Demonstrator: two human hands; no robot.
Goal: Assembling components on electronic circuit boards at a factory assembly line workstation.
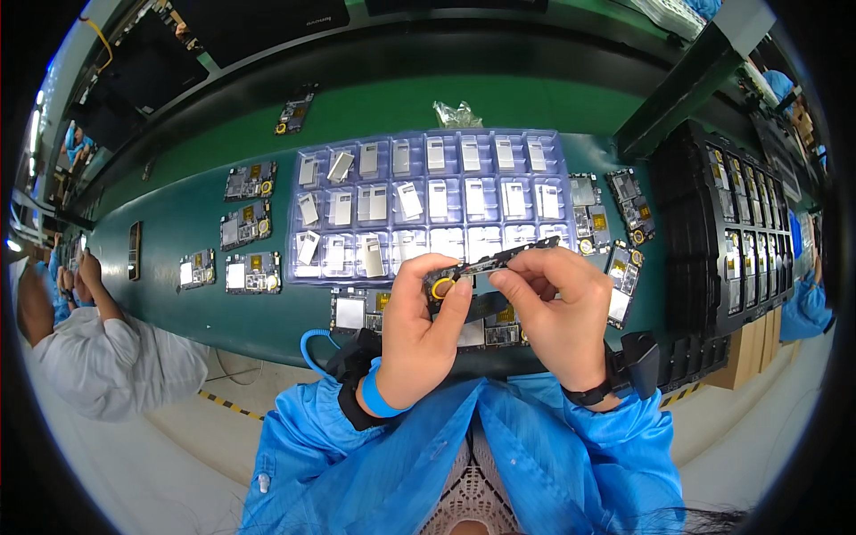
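Note:
Above the front of the bench, my left hand [419,312] grips a dark circuit board [443,283] with a yellow ring at one end; the board is tilted and its far end reaches behind the other hand. My right hand [562,308] is closed in a pinch right at the board, thumb and forefinger together; what lies between those fingertips is too small to make out. Just beyond both hands lies a clear plastic tray [392,218] with rows of compartments that hold small silvery metal pieces [368,159]. More circuit boards lie partly hidden under my hands.
Loose circuit boards lie left of the tray [245,223] and right of it [631,205]. A black rack [713,232] filled with boards stands at the right, near a dark post [673,94]. Crumpled clear plastic [457,115] lies behind the tray. A co-worker [111,348] sits at the left.

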